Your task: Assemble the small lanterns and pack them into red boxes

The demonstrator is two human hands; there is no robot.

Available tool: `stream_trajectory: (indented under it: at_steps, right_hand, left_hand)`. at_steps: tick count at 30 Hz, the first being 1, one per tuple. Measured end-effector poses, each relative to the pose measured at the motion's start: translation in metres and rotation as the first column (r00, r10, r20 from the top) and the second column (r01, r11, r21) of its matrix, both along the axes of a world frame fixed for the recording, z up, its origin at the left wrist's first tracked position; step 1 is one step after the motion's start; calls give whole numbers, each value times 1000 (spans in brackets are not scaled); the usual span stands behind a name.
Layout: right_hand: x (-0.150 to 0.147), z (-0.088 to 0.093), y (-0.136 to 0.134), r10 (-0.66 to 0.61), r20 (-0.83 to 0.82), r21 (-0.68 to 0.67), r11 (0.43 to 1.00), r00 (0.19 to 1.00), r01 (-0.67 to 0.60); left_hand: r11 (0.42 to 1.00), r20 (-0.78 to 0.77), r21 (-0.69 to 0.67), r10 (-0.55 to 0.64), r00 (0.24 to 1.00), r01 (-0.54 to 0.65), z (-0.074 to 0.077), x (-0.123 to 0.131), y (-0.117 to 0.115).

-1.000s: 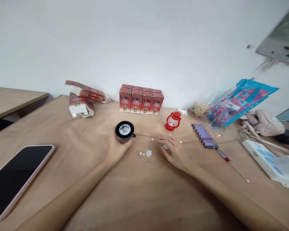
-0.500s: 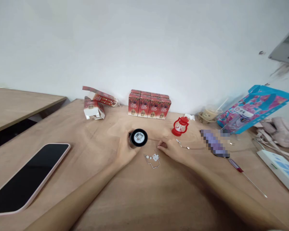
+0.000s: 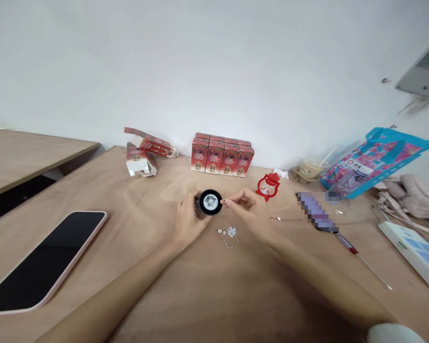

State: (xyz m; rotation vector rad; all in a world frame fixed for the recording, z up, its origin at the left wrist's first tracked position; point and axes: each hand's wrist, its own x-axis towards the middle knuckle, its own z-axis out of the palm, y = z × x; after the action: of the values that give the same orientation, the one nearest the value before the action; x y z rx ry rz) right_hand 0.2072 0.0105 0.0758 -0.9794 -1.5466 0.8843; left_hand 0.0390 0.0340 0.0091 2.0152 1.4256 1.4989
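A round black object [image 3: 210,202] with a pale disc in its open top is gripped by my left hand [image 3: 189,218], whose fingers wrap its left side. My right hand [image 3: 249,209] pinches at the object's right rim; whatever is between thumb and forefinger is too small to make out. Just below on the table lie a bent wire [image 3: 229,246], a small white square piece [image 3: 232,232] and small round pieces [image 3: 220,231]. Behind my right hand stands a red lantern [image 3: 268,186], partly covered by it.
Red boxes [image 3: 222,157] stand by the wall, with opened boxes [image 3: 141,160] to their left. A phone [image 3: 46,259] lies at left. On the right are a screwdriver [image 3: 348,243], a cup [image 3: 309,169], a blue bag [image 3: 375,159] and a power strip [image 3: 413,255].
My right hand has moved up and left from the table to the black object's rim, its fingers pinched. My left hand and the object have shifted slightly right.
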Motion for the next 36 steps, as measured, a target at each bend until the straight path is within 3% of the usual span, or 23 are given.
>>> stream_trajectory:
  at_steps: [3,7,9,11,13,16,24,26,28,32,34,36]
  right_hand:
    - [1,3,4,11,12,23,1000,1000,-11]
    - [2,5,5,-112,207,171,982,972,76]
    - [-1,6,1,-190,319,365,929,928,65]
    - [-5,7,-3,-273,406,542,840,872,11]
    - [-8,8,-5,-329,463,629,776,823,-44]
    - [-12,11,-3,-338,489,634,771,804,-62]
    - [-12,17,8,-221,550,461,885,806,-72]
    - [-12,16,8,-212,562,473,875,799,-100]
    - [-10,15,5,-243,527,545,832,814,-105]
    - [3,6,0,-392,371,668,743,842,51]
    - [13,-1,-1,-420,389,642,762,820,86]
    - [22,-8,0,-339,544,561,827,768,-33]
  left_hand:
    - [1000,-65,11,18,998,-17,2,0,-1]
    - [999,-150,12,32,988,-31,2,0,-2]
    - [999,-173,16,39,984,-37,2,0,-3]
    - [998,-172,27,60,983,-56,1,0,-2]
    - [996,-168,33,88,982,-83,0,0,-2]
    - [994,-193,26,107,975,-104,-1,0,-3]
    - [995,-227,40,100,969,-93,-1,0,-3]
    - [994,-219,41,104,970,-97,-1,1,-3]
    - [993,-194,41,117,974,-111,-2,1,-2]
    - [992,-98,27,126,987,-124,-5,0,0]
    - [992,-38,13,123,992,-122,-7,0,2]
    - [994,36,-4,108,994,-108,-9,0,3]
